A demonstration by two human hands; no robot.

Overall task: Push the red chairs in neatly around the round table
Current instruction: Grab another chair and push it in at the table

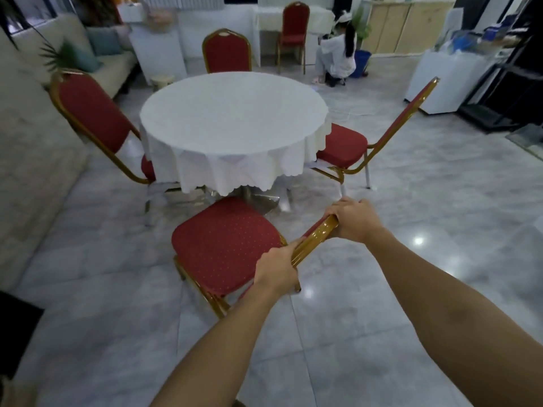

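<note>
Nearest the camera, both bare forearms reach forward to the gold metal top rail (316, 235) of the near red-cushioned, gold-framed chair (226, 245). The left hand (277, 270) is closed around the lower left end of that rail; the right hand (357, 220) is closed around its upper right end. This chair stands at the table's 6 o'clock, skewed, its dotted red seat pointing toward the table with the front edge just short of the hanging cloth. Beyond it stands the round table under a white scalloped tablecloth (233, 121), on a shiny metal base. At 9 o'clock a second red padded chair with gold frame (94, 113) has its seat mostly tucked under the cloth. At 3 o'clock a third red chair (343, 146) sits turned, seat partly exposed beside the cloth. At 12 o'clock a fourth red chair (226, 51) shows its backrest above the table edge. Farther back, a fifth red chair (293, 33) stands by a white-draped table, well apart. A person in white (338, 57) crouches on the grey tiled floor (411, 274) near a blue bucket (362, 61).
</note>
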